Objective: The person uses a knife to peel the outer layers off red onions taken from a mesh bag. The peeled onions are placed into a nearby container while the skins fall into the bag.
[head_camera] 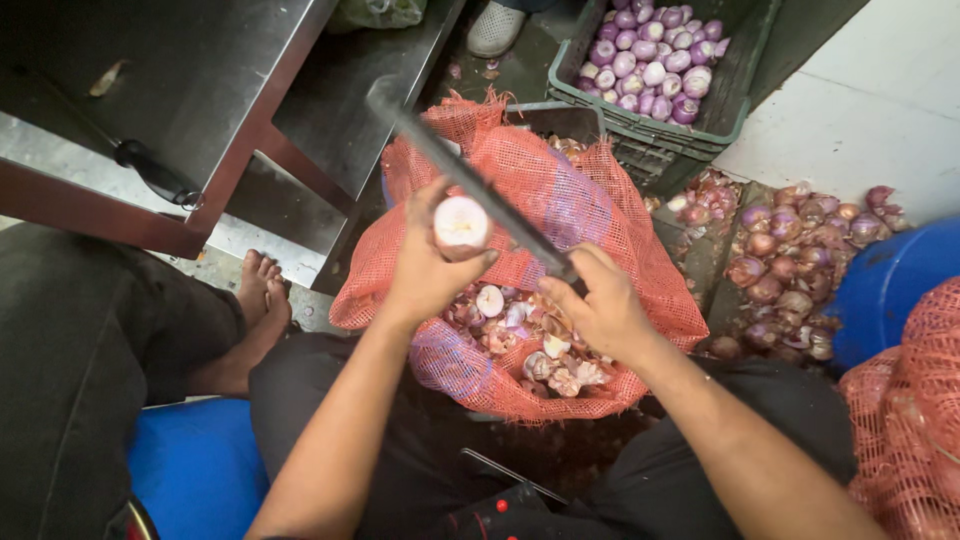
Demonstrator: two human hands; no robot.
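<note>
My left hand (425,268) grips an onion (461,223) with its cut white end facing up. In my right hand (600,305) is a long dark knife (460,170), its blade slanting up and left just behind the onion. Both hands hover over an orange mesh sack (600,220) spread open on my lap, which holds onion peels and cut ends (525,335).
A green crate (660,130) of peeled purple onions (655,55) stands ahead. Unpeeled onions (790,260) lie heaped on the floor at right, beside a blue tub (890,285) and another orange sack (915,420). A steel table (180,80) is at left. My bare foot (262,300) rests below it.
</note>
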